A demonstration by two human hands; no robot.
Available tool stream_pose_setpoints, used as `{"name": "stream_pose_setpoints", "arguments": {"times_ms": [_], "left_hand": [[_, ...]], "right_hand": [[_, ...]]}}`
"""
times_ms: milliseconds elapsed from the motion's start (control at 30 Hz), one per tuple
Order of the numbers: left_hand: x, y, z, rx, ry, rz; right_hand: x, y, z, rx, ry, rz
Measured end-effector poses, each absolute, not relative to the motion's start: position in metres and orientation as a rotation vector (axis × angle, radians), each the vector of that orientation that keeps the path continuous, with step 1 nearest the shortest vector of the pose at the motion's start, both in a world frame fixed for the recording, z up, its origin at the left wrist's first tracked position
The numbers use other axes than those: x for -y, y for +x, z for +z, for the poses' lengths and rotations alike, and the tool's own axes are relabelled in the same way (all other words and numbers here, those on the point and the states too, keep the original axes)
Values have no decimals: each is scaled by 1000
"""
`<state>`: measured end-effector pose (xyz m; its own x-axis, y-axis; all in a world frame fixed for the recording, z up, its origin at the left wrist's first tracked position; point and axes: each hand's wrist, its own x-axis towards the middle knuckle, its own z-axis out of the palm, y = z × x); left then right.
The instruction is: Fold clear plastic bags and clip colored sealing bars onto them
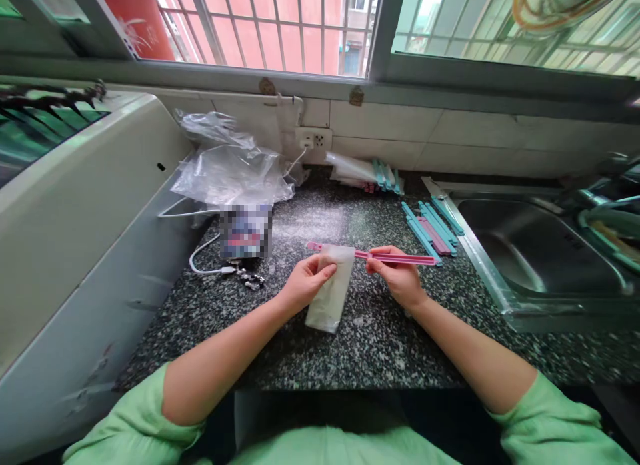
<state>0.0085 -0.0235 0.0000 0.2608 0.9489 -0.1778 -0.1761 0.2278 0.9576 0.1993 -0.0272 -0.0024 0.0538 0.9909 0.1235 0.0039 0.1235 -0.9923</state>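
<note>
My left hand (314, 280) is closed, pinching a translucent plastic bag (327, 305) between thumb and fingers near its top. The bag is narrow and hangs down over the counter. A long pink bag clip (405, 258) crosses behind the bag's upper edge, and its left end pokes out past my left hand. Around the middle of that clip, the fingers of my right hand (397, 278) are closed, just right of the bag. Several teal bag clips (417, 232) and a pink one or more lie on the counter beyond my right hand.
Crumpled clear plastic (235, 172) and a blurred-out phone-like item (246, 232) with a white cable (200, 268) sit left on the speckled counter (390, 345). Packed clips with plastic bags (360, 172) lie by the wall. A metal sink (525, 245) is at right, a white appliance (100, 205) at left.
</note>
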Motion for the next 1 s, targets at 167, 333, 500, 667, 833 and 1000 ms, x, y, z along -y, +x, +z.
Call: {"name": "stream_pose_setpoints", "arguments": {"times_ms": [167, 333, 500, 667, 833, 1000], "left_hand": [[22, 9, -4, -987, 987, 959], [20, 9, -7, -968, 906, 960], [18, 9, -5, -934, 808, 974], [18, 8, -4, -918, 708, 1000], [19, 9, -4, -911, 696, 1021], [17, 9, -4, -921, 673, 1030]], "right_hand": [[32, 195, -3, 1191, -1092, 1127], [33, 196, -2, 1235, -1125, 1145], [33, 195, -5, 1280, -1142, 1151], [33, 196, -6, 1336, -1143, 1131], [34, 198, -4, 1441, -1110, 1087], [34, 197, -10, 1494, -1046, 959]]}}
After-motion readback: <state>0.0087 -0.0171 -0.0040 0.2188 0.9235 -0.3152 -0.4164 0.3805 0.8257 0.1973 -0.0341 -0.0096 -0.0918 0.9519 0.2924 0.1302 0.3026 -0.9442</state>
